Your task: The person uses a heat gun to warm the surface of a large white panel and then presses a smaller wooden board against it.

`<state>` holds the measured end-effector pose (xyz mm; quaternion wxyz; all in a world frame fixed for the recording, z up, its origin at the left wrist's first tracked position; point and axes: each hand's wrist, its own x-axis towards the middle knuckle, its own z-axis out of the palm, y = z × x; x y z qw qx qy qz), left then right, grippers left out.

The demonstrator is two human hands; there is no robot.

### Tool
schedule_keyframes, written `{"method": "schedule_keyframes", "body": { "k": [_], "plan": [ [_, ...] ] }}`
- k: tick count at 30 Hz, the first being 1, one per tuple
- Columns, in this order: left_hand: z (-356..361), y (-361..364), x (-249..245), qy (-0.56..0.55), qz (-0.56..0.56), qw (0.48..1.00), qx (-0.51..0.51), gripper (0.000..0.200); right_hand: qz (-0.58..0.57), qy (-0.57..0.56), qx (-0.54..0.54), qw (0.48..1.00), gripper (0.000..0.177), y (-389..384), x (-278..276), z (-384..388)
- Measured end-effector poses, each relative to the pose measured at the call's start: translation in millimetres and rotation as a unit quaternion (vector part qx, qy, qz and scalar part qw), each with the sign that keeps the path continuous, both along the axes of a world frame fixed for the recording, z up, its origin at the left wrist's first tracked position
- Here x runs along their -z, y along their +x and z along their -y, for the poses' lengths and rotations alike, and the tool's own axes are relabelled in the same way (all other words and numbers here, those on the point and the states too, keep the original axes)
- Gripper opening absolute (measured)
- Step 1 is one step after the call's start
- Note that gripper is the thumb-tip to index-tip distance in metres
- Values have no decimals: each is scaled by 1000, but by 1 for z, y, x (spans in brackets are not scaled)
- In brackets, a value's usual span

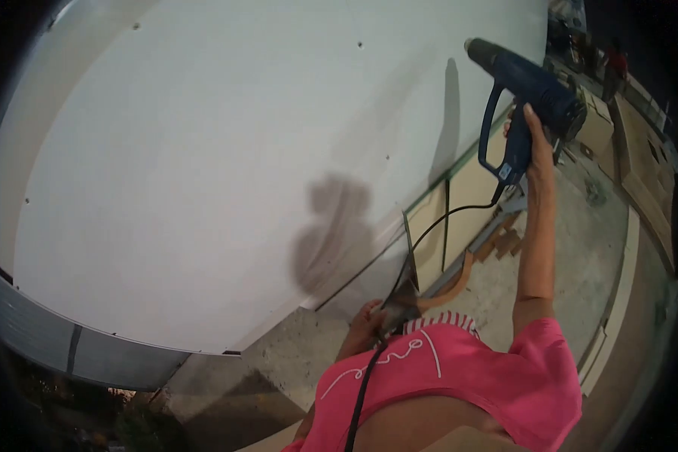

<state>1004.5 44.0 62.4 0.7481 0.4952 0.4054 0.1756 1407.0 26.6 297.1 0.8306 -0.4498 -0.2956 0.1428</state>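
My right hand is raised with the fingers wrapped around the handle of a dark blue heat gun. The gun's nozzle points up and to the left, in front of a large white panel, and its shadow falls on that surface. From the handle a black power cord hangs down across my pink shirt. Low in front of my body, my left hand is closed beside the cord. A greyish, flat-looking piece shows by its fingers; I cannot tell what this hand holds.
Cream-coloured boards with dark edges stand below the panel. A curved brown strip and several small brown blocks lie on the concrete floor. Wooden boards lean at the right. Another person is far back at the upper right.
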Motion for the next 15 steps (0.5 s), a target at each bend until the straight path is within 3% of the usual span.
{"method": "schedule_keyframes", "body": {
  "k": [4, 7, 12, 15],
  "plan": [
    [-8, -16, 17, -25, -38, 998, 41, 39, -114, -75, -24, 990, 38, -8, 89, 19],
    [-10, -18, 12, -50, -80, 995, 41, 30, -136, -111, -49, 983, 38, -20, 150, 27],
    [-2, -8, -1, -18, -89, 995, 36, 29, -236, -171, -100, 951, 36, -37, 208, 29],
    [1, -9, 10, 24, -76, 996, 27, 30, -271, -149, -110, 945, 36, -43, 223, 19]
  ]
}}
